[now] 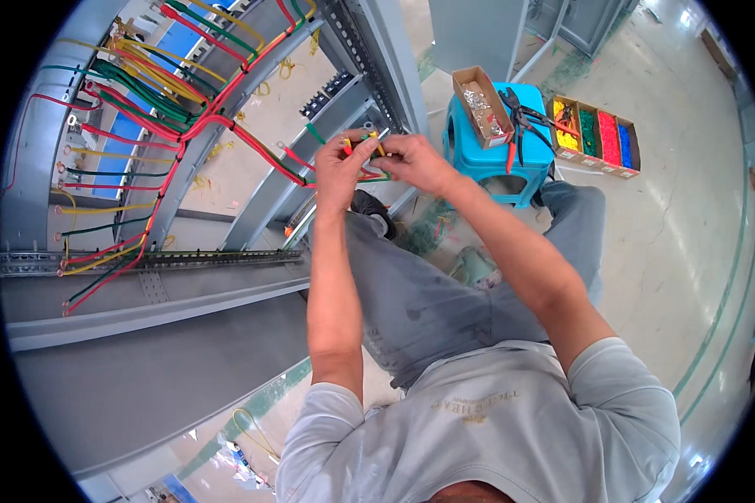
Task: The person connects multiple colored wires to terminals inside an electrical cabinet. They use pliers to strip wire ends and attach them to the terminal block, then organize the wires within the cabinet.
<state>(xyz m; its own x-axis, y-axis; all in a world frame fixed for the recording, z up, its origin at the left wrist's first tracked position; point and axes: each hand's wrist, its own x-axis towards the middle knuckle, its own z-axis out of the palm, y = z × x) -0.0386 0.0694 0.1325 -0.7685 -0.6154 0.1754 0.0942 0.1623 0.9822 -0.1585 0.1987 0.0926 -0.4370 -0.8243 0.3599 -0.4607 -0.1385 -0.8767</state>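
– Hands?
– Left hand [344, 172] and right hand [418, 163] together, both pinching small coloured pieces [347, 147] beside the cabinet frame [401, 71];
– Tip?
– Support the wires [294, 158] lightly; keep each piece straight, unforced

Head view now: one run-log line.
left hand: pinching small yellow pieces, partly hidden | right hand: likewise, alongside | blue plastic stool: holds brown cardboard box

Your head-worn fisheye camera looks steeply down over your grey T-shirt [486, 419], close at the lower edge, toward your left hand [342, 172] and right hand [421, 163], farther off, above centre. Its wide circle takes in the metal cabinet frame [159, 381] on your left and the floor [688, 243] on your right.
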